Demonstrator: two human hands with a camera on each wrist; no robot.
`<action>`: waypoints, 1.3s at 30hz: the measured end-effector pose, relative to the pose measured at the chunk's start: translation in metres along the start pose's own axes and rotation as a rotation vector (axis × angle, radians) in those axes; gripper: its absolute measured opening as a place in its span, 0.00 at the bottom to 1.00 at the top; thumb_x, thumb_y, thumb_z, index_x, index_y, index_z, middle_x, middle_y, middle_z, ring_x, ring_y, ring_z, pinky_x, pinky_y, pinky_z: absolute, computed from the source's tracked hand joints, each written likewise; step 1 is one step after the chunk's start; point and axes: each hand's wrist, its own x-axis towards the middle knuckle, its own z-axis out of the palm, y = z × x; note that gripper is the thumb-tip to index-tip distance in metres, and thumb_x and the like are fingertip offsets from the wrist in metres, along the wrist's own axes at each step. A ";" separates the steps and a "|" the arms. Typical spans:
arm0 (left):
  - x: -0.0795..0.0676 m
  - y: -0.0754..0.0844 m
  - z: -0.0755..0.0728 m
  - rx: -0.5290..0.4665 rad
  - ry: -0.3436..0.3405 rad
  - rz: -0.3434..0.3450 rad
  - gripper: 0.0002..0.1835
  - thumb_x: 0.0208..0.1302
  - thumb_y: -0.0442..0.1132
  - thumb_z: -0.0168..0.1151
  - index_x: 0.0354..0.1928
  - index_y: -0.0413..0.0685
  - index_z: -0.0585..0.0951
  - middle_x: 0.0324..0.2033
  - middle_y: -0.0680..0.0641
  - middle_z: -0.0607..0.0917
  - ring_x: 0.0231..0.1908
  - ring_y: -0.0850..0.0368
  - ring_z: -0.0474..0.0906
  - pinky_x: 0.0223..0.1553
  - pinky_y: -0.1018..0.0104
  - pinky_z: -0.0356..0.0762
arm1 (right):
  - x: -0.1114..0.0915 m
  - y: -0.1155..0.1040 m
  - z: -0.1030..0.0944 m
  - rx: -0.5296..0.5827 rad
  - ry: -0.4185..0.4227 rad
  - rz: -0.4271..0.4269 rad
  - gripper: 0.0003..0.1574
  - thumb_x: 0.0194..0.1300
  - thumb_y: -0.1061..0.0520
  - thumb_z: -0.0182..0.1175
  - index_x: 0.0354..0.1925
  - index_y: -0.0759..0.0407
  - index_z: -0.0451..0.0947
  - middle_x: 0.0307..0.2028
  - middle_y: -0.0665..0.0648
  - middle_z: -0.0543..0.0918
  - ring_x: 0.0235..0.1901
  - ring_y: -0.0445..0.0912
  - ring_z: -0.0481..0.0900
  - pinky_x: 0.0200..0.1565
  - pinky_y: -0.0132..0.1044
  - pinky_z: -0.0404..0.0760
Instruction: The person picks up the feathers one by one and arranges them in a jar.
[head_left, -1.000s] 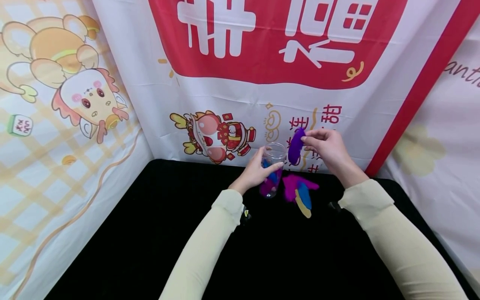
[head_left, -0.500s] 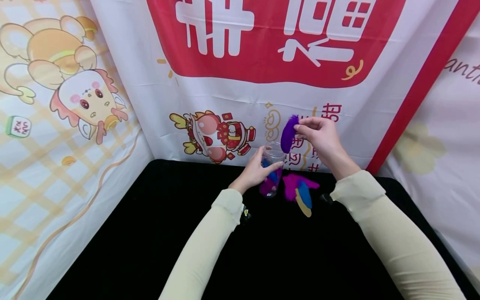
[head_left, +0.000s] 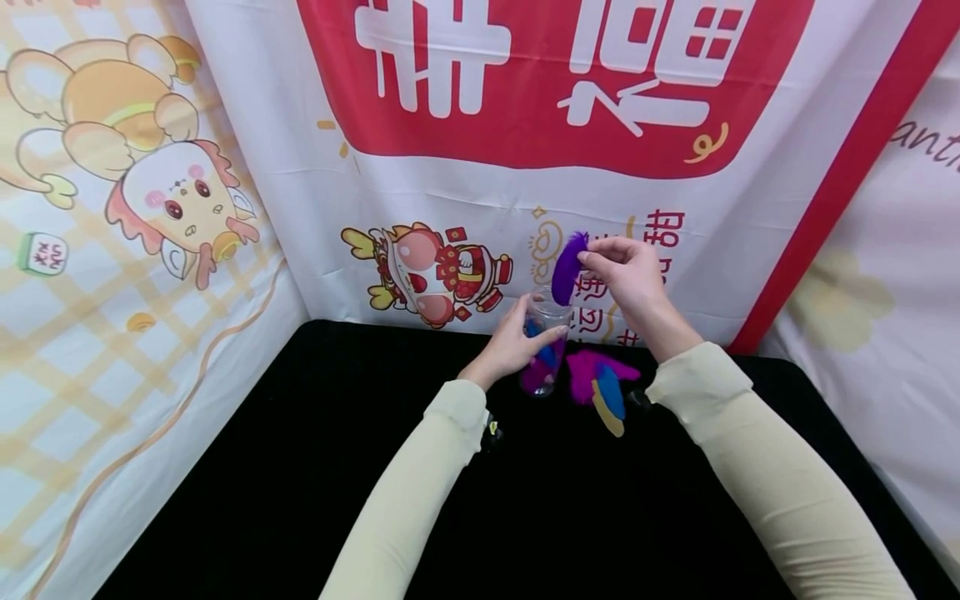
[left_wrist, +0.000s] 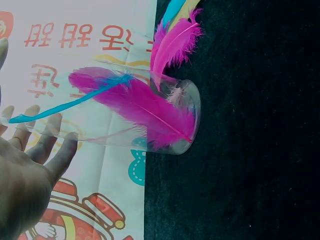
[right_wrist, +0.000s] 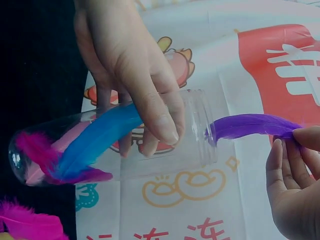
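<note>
My left hand (head_left: 513,343) grips a clear plastic jar (right_wrist: 195,160) near its open mouth, fingers curled round the wall. Inside it lie a blue feather (right_wrist: 95,142), a magenta feather (left_wrist: 150,112) and a pale pink feather. Between thumb and fingertips, my right hand (head_left: 626,271) pinches a purple feather (head_left: 568,271) by one end. The feather's free end is right at the jar's rim, seen most clearly in the right wrist view.
Beside the jar, on the black tablecloth (head_left: 450,500), lies a small pile of feathers: magenta (head_left: 588,375), blue (head_left: 610,392) and tan (head_left: 606,414). Printed cloth (head_left: 435,192) hangs close behind the table's far edge, with more cloth on both sides.
My right hand has moved left with the purple feather, bringing it from beside the jar to over its mouth. The left hand and jar have stayed nearly still.
</note>
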 end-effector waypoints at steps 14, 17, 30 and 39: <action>-0.001 -0.001 0.001 0.011 0.009 0.015 0.43 0.66 0.65 0.65 0.75 0.58 0.61 0.67 0.48 0.70 0.65 0.53 0.69 0.67 0.52 0.68 | -0.004 0.005 0.009 -0.023 -0.032 -0.002 0.15 0.68 0.59 0.69 0.48 0.68 0.83 0.33 0.45 0.87 0.37 0.41 0.84 0.46 0.34 0.82; -0.002 -0.001 0.001 0.004 0.010 0.022 0.42 0.66 0.64 0.66 0.75 0.57 0.61 0.67 0.48 0.70 0.65 0.54 0.70 0.66 0.53 0.68 | -0.007 0.011 0.011 -0.043 -0.059 0.018 0.17 0.68 0.58 0.69 0.49 0.70 0.82 0.34 0.46 0.87 0.35 0.42 0.84 0.44 0.35 0.83; -0.002 0.000 0.000 -0.042 -0.026 -0.003 0.44 0.67 0.61 0.66 0.77 0.55 0.58 0.67 0.45 0.69 0.61 0.50 0.73 0.46 0.58 0.84 | -0.011 0.024 0.011 -0.229 -0.145 0.056 0.16 0.70 0.57 0.68 0.50 0.68 0.82 0.42 0.57 0.88 0.39 0.44 0.83 0.41 0.33 0.81; -0.002 -0.001 -0.001 -0.036 -0.022 -0.009 0.44 0.65 0.66 0.65 0.76 0.59 0.60 0.68 0.47 0.69 0.64 0.51 0.71 0.58 0.54 0.77 | -0.009 0.022 0.012 -0.345 -0.195 -0.011 0.12 0.69 0.59 0.67 0.47 0.66 0.85 0.44 0.66 0.88 0.40 0.52 0.85 0.39 0.41 0.84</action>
